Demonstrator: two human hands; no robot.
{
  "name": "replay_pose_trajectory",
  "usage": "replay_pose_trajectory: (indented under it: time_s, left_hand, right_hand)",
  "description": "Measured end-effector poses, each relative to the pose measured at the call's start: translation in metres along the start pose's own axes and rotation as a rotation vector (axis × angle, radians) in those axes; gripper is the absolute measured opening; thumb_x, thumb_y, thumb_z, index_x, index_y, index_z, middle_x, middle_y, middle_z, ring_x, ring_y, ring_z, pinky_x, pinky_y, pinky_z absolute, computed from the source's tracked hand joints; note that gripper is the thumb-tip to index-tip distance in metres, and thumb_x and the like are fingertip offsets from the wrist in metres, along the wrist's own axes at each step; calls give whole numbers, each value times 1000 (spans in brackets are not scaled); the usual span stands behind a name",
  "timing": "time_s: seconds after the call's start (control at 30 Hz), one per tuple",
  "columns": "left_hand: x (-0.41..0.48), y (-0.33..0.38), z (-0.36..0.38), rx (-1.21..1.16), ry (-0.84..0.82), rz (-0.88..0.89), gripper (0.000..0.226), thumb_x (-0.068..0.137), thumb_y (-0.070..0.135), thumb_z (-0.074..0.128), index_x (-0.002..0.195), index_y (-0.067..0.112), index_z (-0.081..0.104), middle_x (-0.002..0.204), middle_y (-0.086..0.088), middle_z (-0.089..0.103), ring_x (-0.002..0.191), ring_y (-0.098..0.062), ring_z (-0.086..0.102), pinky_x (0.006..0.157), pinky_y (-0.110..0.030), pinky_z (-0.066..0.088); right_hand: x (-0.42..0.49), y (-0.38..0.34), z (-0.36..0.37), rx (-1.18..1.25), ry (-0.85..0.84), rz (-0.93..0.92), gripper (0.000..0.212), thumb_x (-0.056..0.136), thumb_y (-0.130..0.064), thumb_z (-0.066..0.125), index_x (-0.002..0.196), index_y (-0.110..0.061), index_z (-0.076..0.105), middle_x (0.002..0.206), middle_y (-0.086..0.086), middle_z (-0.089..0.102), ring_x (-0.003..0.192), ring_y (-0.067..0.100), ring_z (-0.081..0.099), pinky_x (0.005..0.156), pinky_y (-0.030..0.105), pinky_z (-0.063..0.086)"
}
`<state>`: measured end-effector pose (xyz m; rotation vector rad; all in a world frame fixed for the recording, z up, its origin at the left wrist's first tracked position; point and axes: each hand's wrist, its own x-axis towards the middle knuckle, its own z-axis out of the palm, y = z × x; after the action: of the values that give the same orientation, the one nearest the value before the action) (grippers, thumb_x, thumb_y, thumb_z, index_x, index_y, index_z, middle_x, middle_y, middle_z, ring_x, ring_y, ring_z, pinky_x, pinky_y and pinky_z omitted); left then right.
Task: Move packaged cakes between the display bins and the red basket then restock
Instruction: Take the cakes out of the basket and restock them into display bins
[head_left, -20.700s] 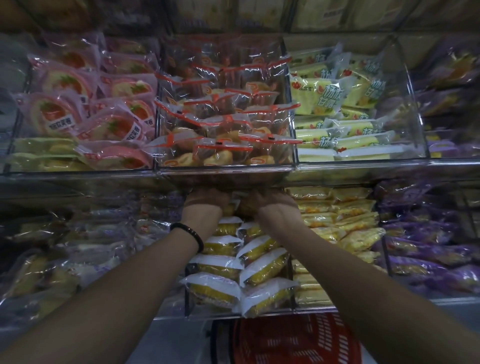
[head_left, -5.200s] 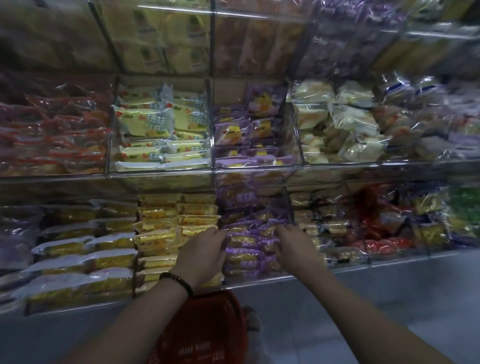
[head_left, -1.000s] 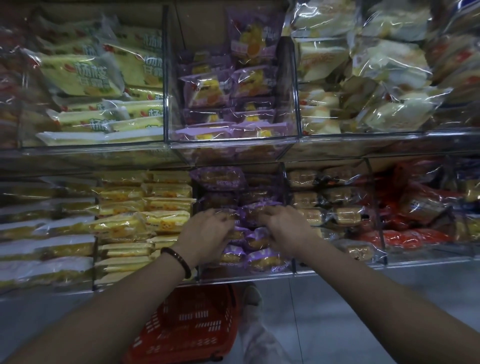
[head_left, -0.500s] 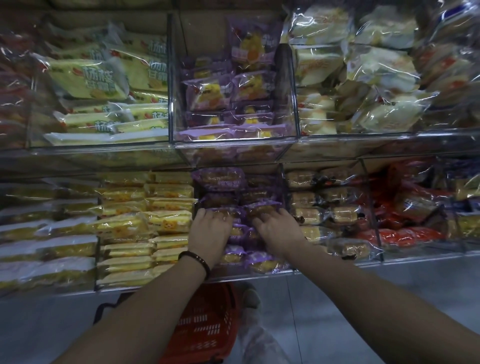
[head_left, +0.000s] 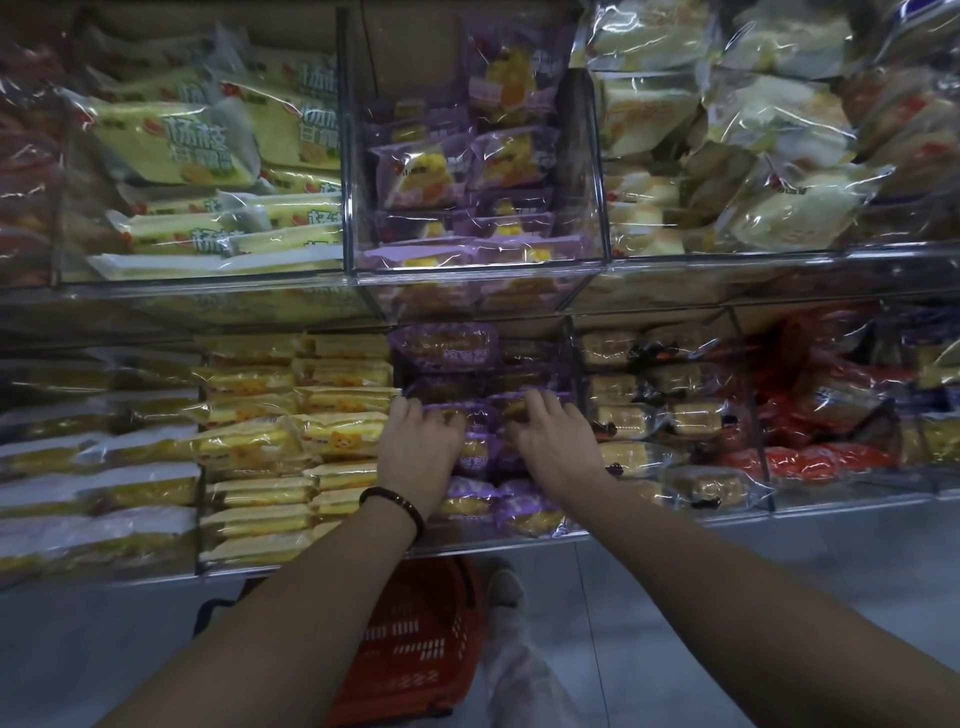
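Observation:
The lower clear bin (head_left: 519, 540) at the middle holds purple packaged cakes (head_left: 451, 349) in rows. Both my hands lie inside it, palms down on the packs. My left hand (head_left: 418, 452), with a dark bead bracelet on the wrist, rests on the left row with fingers spread. My right hand (head_left: 556, 441) rests on the right row, fingers curved over a pack without lifting it. The red basket (head_left: 415, 639) stands on the floor below the shelf, partly hidden by my left forearm; its contents cannot be seen.
Yellow packaged cakes (head_left: 337, 374) fill the bin to the left, brown cakes (head_left: 649, 384) the bin to the right, red packs (head_left: 821, 457) further right. An upper bin of purple packs (head_left: 467, 171) overhangs. My shoe (head_left: 506, 592) stands next to the basket on the grey floor.
Both hands have slid a little deeper over the purple packs and flattened onto them. The view has shifted slightly; the basket stays below.

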<state>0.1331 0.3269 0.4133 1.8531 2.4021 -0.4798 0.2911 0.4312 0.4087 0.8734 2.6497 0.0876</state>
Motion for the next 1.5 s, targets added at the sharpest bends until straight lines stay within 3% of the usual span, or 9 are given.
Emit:
replay_pose_trajectory:
  time_s: [0.2,0.4,0.63,0.73,0.97,1.03,1.13,1.3,1.5]
  left_hand:
    - [1,-1,-7,-76,0,-28,38,84,32,73,120,34,61,96,5,74,97,-26,65,95,-41,38]
    - [-33,-17,-10,-290,244,111,36,87,28,63,122,25,63,112,1,66,98,-27,59,85,-42,43]
    - [-65,-8,18,-258,119,258,53,81,31,73,132,24,60,120,0,65,109,-26,58,92,-43,48]
    - [-58,0,24,-220,121,221,49,80,24,78,127,21,65,112,-2,69,101,-27,61,84,-41,46]
    - [-49,10,20,-172,161,133,35,92,14,43,114,20,69,100,-6,71,92,-32,60,82,-44,44]
    - [-45,12,18,-160,145,118,33,92,13,46,113,20,70,100,-7,72,92,-33,61,83,-44,44]
    - [-42,13,18,-138,123,113,28,91,13,56,113,20,71,102,-8,72,93,-33,62,84,-44,43]
    - [-42,10,19,-124,117,127,29,89,11,61,114,20,71,102,-6,72,94,-31,62,84,-43,44]
    - [-45,7,18,-129,60,138,30,90,11,59,118,15,69,110,-7,71,101,-31,63,89,-43,45]
  right_hand:
    - [3,1,-3,243,70,97,54,81,-6,78,130,-13,55,122,11,64,111,34,63,83,43,56]
    - [-49,27,5,393,338,-91,30,83,-21,65,110,-10,68,101,10,64,90,34,61,74,41,48]
    - [-83,8,24,206,-9,-223,63,86,-51,47,140,-19,58,122,7,65,111,30,61,99,48,44]
    - [-78,1,29,147,-9,-216,54,91,-50,45,133,-20,61,109,4,70,100,29,65,94,47,39]
    - [-66,-1,24,157,43,-49,58,78,-22,80,133,-14,62,108,8,72,93,32,70,80,42,52]
    - [-67,-5,25,129,48,-69,46,80,-23,76,123,-14,65,107,9,71,94,34,68,81,43,51]
    - [-70,-3,27,119,-16,-75,55,77,-34,74,128,-15,62,116,10,67,102,34,65,87,45,50]
    - [-66,-1,19,47,33,-37,43,72,-15,74,114,-18,67,101,11,71,91,33,68,81,44,50]
    - [-48,-21,10,50,38,73,47,79,-20,81,122,-14,64,104,16,67,96,36,62,81,47,52]
